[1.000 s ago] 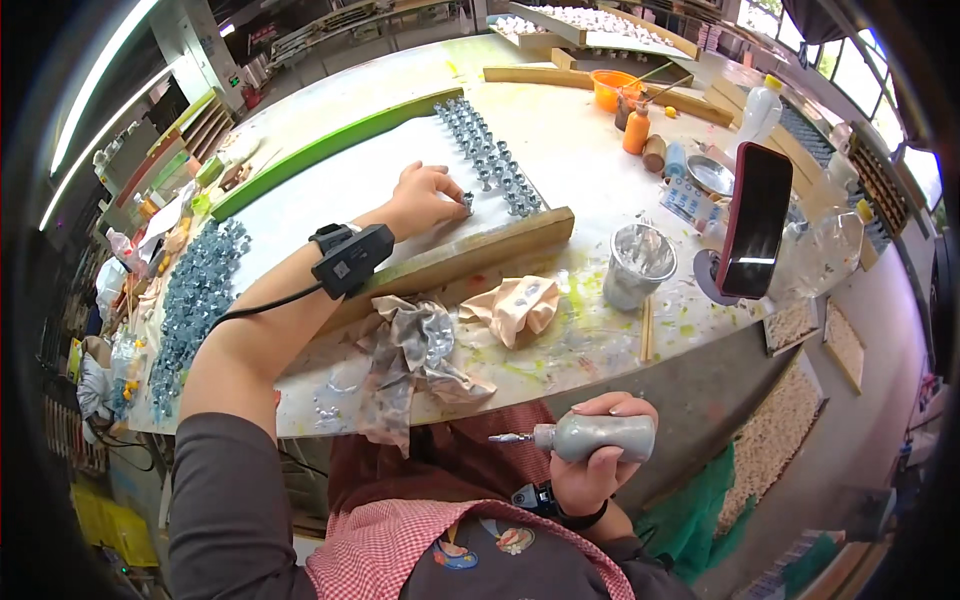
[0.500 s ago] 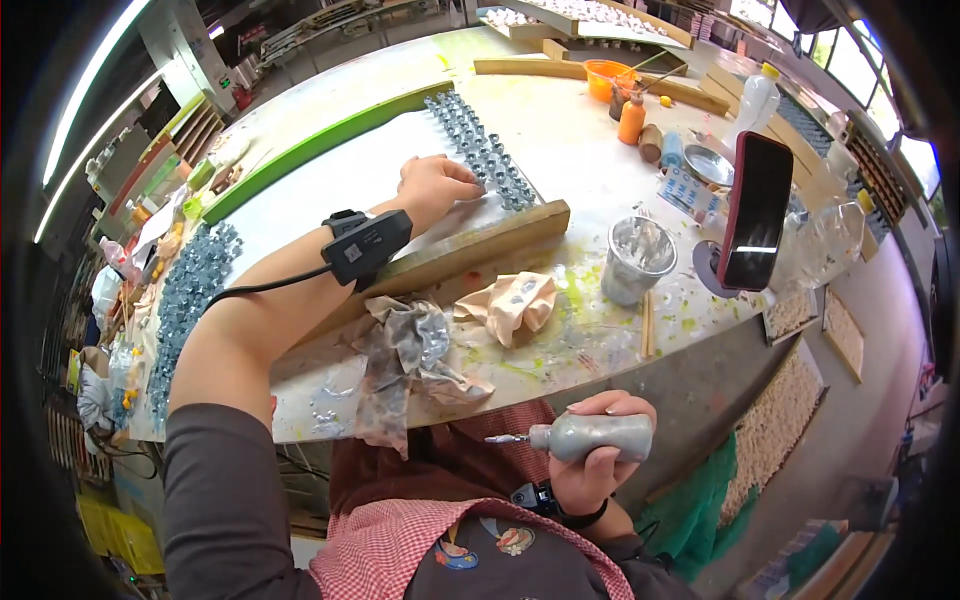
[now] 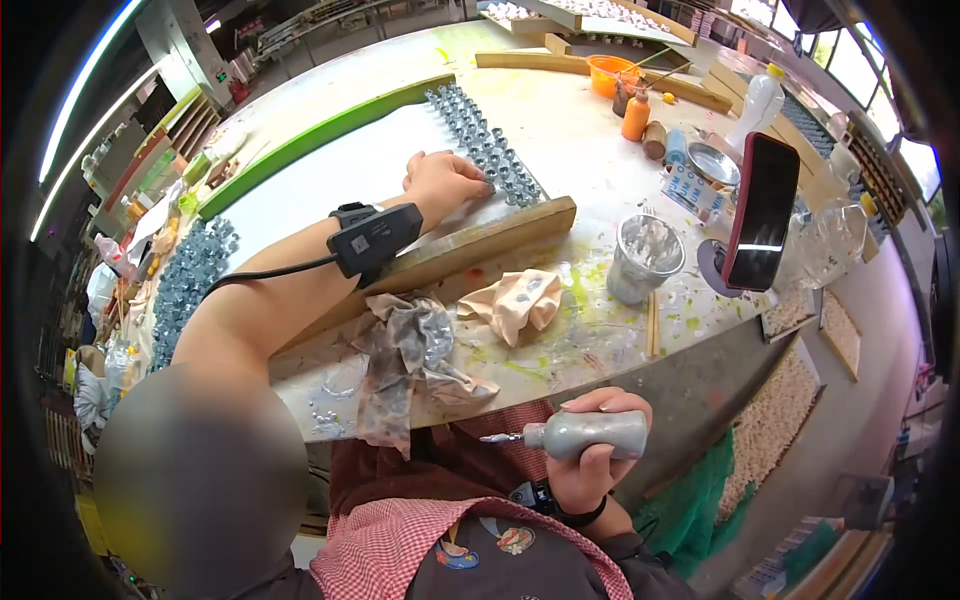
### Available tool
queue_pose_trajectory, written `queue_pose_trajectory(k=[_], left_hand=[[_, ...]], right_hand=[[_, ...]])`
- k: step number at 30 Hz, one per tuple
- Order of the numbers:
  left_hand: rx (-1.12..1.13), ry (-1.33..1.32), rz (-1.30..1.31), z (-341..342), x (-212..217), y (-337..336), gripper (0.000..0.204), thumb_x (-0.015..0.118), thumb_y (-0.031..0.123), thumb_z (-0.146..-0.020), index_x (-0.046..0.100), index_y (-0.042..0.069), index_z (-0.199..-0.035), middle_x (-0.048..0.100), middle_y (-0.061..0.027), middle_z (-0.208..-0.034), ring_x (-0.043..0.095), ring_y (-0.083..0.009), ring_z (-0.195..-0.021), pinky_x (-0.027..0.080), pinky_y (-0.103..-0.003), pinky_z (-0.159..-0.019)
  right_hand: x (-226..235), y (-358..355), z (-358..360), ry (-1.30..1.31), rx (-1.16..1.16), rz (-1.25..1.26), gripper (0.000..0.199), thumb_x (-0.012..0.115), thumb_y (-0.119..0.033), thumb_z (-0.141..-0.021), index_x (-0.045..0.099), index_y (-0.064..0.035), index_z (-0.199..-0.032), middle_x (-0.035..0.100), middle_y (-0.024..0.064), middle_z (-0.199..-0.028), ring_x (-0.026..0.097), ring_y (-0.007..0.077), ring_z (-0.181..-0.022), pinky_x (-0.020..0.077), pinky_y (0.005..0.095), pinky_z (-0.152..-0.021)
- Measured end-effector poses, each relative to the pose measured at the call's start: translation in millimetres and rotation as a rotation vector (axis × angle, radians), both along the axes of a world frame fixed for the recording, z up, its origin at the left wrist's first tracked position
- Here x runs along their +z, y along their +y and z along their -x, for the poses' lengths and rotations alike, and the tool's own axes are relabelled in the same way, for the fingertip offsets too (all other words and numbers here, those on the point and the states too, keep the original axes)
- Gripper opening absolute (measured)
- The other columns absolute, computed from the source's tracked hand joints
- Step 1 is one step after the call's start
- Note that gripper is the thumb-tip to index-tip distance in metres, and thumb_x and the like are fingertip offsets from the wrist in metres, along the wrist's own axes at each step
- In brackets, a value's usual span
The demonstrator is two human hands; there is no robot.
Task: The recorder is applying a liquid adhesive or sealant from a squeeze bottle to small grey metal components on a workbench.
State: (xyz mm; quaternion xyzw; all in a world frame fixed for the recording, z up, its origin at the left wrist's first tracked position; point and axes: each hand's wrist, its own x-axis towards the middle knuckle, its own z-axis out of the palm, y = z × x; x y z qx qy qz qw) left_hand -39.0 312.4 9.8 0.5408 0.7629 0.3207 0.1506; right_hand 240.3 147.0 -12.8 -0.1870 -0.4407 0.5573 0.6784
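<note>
My left hand (image 3: 447,183) reaches over a white board (image 3: 340,165), fingers drawn together at the near end of several rows of small grey pieces (image 3: 488,150). Whatever lies between those fingertips is too small to make out. Off the table's near edge, my right hand (image 3: 580,480) grips a grey squeeze bottle (image 3: 597,435) lying on its side. The bottle's thin nozzle (image 3: 500,438) points left and carries silvery paint. A second cluster of small grey pieces (image 3: 190,285) covers the board's left end.
Wooden strip (image 3: 500,243) and green strip (image 3: 320,145) border the board. Nearby lie a stained cloth (image 3: 415,345), crumpled beige cloth (image 3: 520,303) and paint-smeared cup (image 3: 640,275). A phone on a stand (image 3: 765,210), orange bottle (image 3: 636,118) and orange bowl (image 3: 608,75) stand to the right.
My left hand has shifted very slightly to the right at the end of the rows. The squeeze bottle stays in my right hand, almost unmoved.
</note>
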Motion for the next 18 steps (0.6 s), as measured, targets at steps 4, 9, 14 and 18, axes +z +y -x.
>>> queue_pose_trajectory(k=[4, 9, 14, 18], left_hand=[[-0.025, 0.093, -0.009, -3.4, 3.2, -2.6, 0.019, 0.07, 0.031, -0.062, 0.069, 0.018, -0.075, 0.063, -0.0045, -0.082, 0.026, -0.0358, -0.113, 0.024, -0.045, -0.09], [0.031, 0.065, 0.036, -8.8, 8.1, -5.4, 0.019, 0.07, 0.031, -0.062, 0.069, 0.017, -0.076, 0.063, -0.0065, -0.083, 0.027, -0.0337, -0.114, 0.025, -0.044, -0.09], [0.056, 0.066, 0.08, -5.1, 10.5, -3.5, 0.019, 0.07, 0.03, -0.062, 0.069, 0.017, -0.076, 0.064, -0.0067, -0.082, 0.042, -0.0266, -0.107, 0.034, -0.036, -0.084], [-0.057, -0.028, 0.095, 4.9, 10.1, -1.3, 0.021, 0.071, 0.029, -0.06, 0.069, 0.017, -0.078, 0.065, -0.0048, -0.077, 0.058, -0.02, -0.078, 0.043, -0.03, -0.071]], right_hand=[[1.0, -1.3, 2.0, -0.007, 0.013, -0.003, 0.05, 0.057, -0.042, -0.077, 0.037, -0.0017, -0.097, 0.049, 0.0157, -0.08, 0.048, 0.0183, -0.071, 0.0389, 0.0258, -0.063], [0.2, -2.8, 4.2, -0.019, 0.014, -0.009, 0.05, 0.058, -0.042, -0.076, 0.037, -0.0019, -0.097, 0.049, 0.0155, -0.08, 0.048, 0.0181, -0.071, 0.0389, 0.0254, -0.063], [-0.7, -3.4, 4.9, -0.017, 0.017, -0.011, 0.05, 0.058, -0.041, -0.076, 0.037, -0.002, -0.097, 0.049, 0.0154, -0.08, 0.048, 0.0179, -0.071, 0.039, 0.0252, -0.063], [0.7, -3.2, 7.2, -0.024, 0.013, -0.004, 0.05, 0.059, -0.042, -0.076, 0.037, -0.0021, -0.097, 0.05, 0.0154, -0.08, 0.048, 0.0179, -0.071, 0.0391, 0.0253, -0.063]])
